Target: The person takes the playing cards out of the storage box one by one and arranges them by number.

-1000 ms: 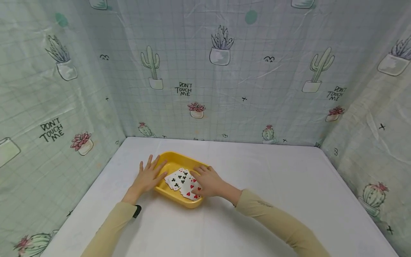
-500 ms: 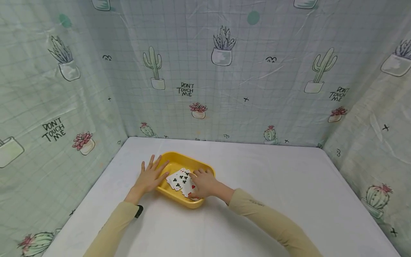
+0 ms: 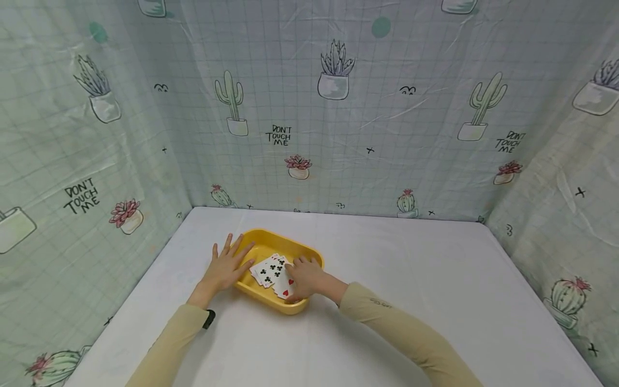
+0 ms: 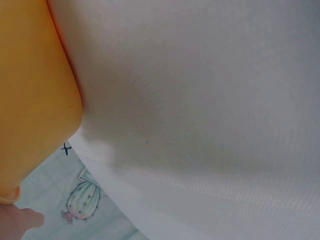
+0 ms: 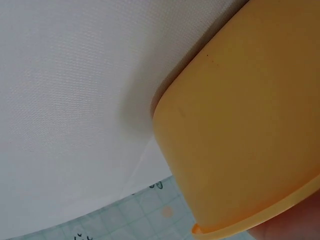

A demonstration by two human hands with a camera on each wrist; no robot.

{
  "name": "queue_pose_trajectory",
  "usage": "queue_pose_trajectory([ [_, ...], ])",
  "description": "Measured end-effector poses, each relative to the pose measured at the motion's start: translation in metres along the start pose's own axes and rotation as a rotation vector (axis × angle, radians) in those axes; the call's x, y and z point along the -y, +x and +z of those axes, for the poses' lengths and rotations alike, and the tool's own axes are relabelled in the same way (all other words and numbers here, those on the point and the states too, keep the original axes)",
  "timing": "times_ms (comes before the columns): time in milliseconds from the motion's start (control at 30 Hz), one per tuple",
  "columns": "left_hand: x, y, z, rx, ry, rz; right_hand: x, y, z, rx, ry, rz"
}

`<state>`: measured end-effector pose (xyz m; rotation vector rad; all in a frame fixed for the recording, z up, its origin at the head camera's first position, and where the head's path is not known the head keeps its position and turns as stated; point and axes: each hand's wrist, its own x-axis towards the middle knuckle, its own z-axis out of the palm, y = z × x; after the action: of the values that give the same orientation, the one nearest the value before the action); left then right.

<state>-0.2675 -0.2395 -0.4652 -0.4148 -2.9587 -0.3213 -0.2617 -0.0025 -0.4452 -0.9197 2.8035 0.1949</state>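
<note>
While the left grip (image 3: 224,270) spreads, clasping nothing, over the left end of the yellow tray (image 3: 271,246), playing cards (image 3: 273,273) lie inside — partly beneath the right grip (image 3: 307,279), its closure indeterminable.

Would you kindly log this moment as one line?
left hand: spread, at tray; right hand: covering some cards; cards: face up in tray; tray: on table

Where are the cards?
In the head view, the cards lie inside the yellow tray, left of the picture's middle, between the left hand and the right hand, which partly covers them.
</note>
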Motion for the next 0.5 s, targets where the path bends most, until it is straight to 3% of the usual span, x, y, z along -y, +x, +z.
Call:
queue_pose_trajectory([
  [500,-0.0002,-0.0013,0.0002,-0.009,-0.001,0.002,0.0036,0.0069,0.0018,0.080,0.080,0.043],
])
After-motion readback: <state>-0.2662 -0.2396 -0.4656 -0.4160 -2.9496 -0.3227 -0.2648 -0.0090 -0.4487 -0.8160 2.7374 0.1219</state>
